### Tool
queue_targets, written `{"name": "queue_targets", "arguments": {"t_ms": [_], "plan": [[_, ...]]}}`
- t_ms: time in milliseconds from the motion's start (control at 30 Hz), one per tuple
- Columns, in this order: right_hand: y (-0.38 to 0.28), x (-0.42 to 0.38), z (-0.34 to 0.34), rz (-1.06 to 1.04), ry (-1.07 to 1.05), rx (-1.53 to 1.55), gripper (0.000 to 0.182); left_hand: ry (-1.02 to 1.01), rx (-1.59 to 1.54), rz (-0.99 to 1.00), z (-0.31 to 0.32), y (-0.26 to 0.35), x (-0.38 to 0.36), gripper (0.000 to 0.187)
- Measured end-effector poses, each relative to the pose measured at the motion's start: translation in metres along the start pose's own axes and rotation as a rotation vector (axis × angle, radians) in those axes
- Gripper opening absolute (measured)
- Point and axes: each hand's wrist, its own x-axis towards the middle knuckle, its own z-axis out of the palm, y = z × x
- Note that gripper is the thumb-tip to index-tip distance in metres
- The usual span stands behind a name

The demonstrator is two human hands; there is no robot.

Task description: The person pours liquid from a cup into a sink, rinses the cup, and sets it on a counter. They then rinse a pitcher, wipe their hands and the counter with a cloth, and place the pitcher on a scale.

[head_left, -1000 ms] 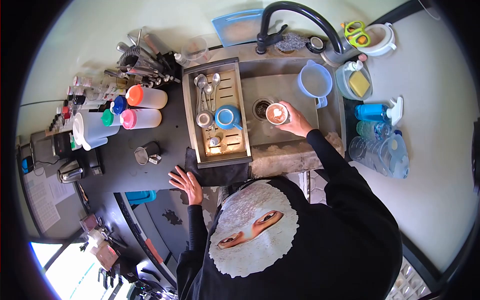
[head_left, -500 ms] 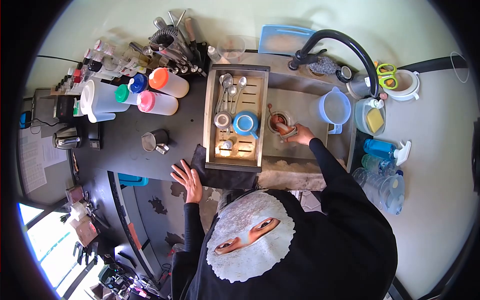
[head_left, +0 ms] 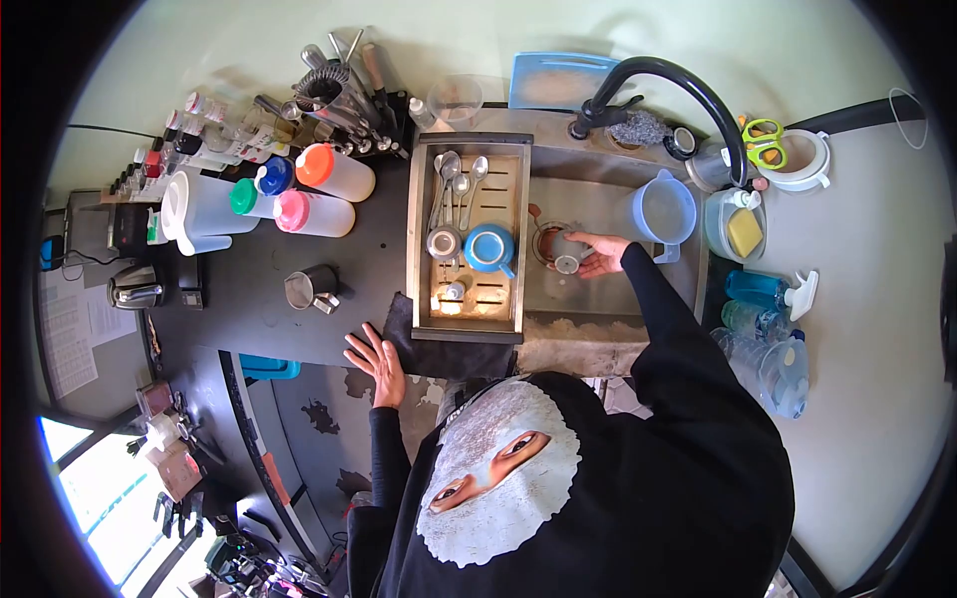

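Observation:
My right hand [head_left: 601, 256] is in the sink [head_left: 588, 297], closed around a small pale cup [head_left: 566, 265]. The cup is tipped so that what looks like its round base faces up. Right beside it, at the left of the sink, sits a round vessel [head_left: 546, 240] with something reddish brown in it and a spoon handle sticking out; my hand partly covers it. My left hand [head_left: 379, 369] lies flat with fingers spread at the counter's front edge, holding nothing. A metal pitcher [head_left: 312, 287] stands on the counter beyond it.
A slotted drying tray [head_left: 486, 321] holds spoons, a blue cup [head_left: 488, 247] and a grey cup. In the sink's right part stands a clear blue jug [head_left: 666, 211] under a black faucet [head_left: 688, 68]. Squeeze bottles [head_left: 317, 213] stand at the left; a sponge [head_left: 744, 233] and spray bottle [head_left: 768, 290] are at the right.
My right hand has turned the small cup over: its reddish-brown inside showed before, and its base shows now. My left hand stays in place.

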Motion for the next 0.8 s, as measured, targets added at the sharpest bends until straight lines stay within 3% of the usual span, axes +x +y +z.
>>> {"name": "queue_targets", "arguments": {"t_ms": [67, 100, 167, 200, 233, 300, 433, 567, 700, 767, 800], "plan": [[0.015, 0.002, 0.006, -0.245, 0.102, 0.116, 0.086, -0.005, -0.014, -0.016, 0.000, -0.001, -0.001, 0.070], [0.020, 0.001, 0.008, -0.248, 0.102, 0.121, 0.086, -0.005, -0.011, -0.010, 0.000, -0.003, 0.000, 0.070], [0.035, -0.003, 0.015, -0.534, 0.337, -0.068, 0.081, 0.005, -0.018, -0.016, 0.000, -0.005, 0.002, 0.071], [0.044, -0.013, 0.023, -0.700, 0.569, -0.229, 0.085, 0.003, -0.038, -0.013, 0.001, -0.006, 0.000, 0.072], [0.054, -0.006, 0.025, -0.701, 0.578, -0.216, 0.085, -0.003, -0.034, 0.001, 0.001, -0.010, 0.002, 0.072], [0.069, 0.003, 0.027, -0.916, 0.877, -0.437, 0.091, 0.006, -0.043, 0.046, 0.001, -0.011, 0.003, 0.072], [0.078, 0.013, 0.023, -0.890, 0.955, -0.465, 0.097, -0.006, -0.078, -0.060, 0.000, -0.012, 0.002, 0.073], [0.086, 0.025, 0.017, -0.911, 0.951, -0.427, 0.097, 0.012, -0.054, -0.054, 0.003, -0.019, 0.008, 0.072], [0.083, 0.002, 0.026, -0.766, 0.865, -0.463, 0.104, 0.037, 0.059, 0.018, 0.006, -0.029, 0.011, 0.072], [0.082, 0.002, 0.028, -1.040, 1.210, -0.616, 0.087, 0.043, 0.012, -0.030, 0.003, -0.008, 0.010, 0.073], [0.076, -0.010, 0.026, -1.047, 1.213, -0.613, 0.087, 0.037, 0.027, -0.024, 0.001, -0.007, 0.009, 0.073]]}}
